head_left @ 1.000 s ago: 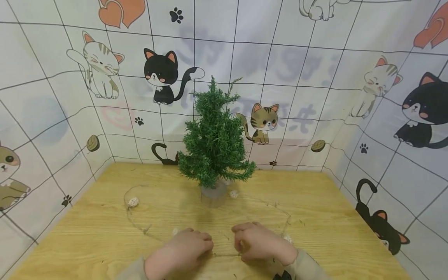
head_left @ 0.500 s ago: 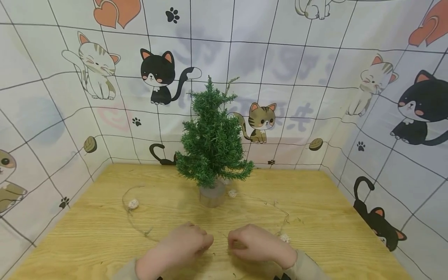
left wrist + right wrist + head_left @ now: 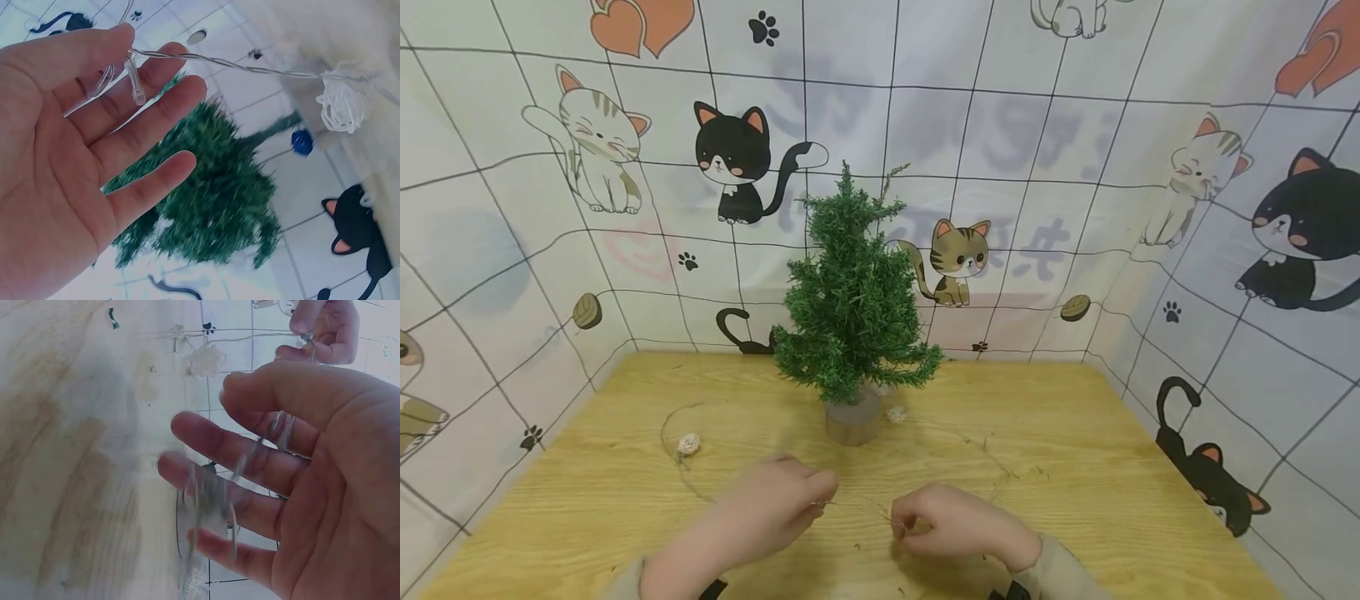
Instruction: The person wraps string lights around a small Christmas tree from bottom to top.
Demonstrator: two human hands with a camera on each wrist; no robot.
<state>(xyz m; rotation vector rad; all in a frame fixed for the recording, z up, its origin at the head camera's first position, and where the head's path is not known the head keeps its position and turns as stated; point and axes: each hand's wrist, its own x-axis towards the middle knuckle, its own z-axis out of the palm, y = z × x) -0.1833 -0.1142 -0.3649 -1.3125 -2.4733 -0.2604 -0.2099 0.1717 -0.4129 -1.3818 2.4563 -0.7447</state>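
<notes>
A thin clear-wired string of lights (image 3: 225, 62) with pale wicker-like balls runs between the hands. My left hand (image 3: 771, 510) pinches the wire between thumb and index finger, its other fingers spread loosely. A small clear bulb (image 3: 134, 84) hangs just below that pinch in the left wrist view. My right hand (image 3: 958, 525) has thumb and index finger curled around the wire. Blurred wire loops (image 3: 212, 500) hang across its fingers in the right wrist view. One ball (image 3: 688, 444) lies left on the table, another (image 3: 896, 414) beside the tree's base.
A small green artificial tree (image 3: 853, 308) stands upright on a round base (image 3: 852, 422) beyond the hands. The wooden table (image 3: 1060, 533) carries scattered green bits and more wire. A cat-patterned cloth (image 3: 1037, 142) encloses the back and sides.
My left hand has lifted and drawn left and slightly away from the right hand, with wire between them. The right hand has stayed nearly in place. The ball near the right wrist has left sight.
</notes>
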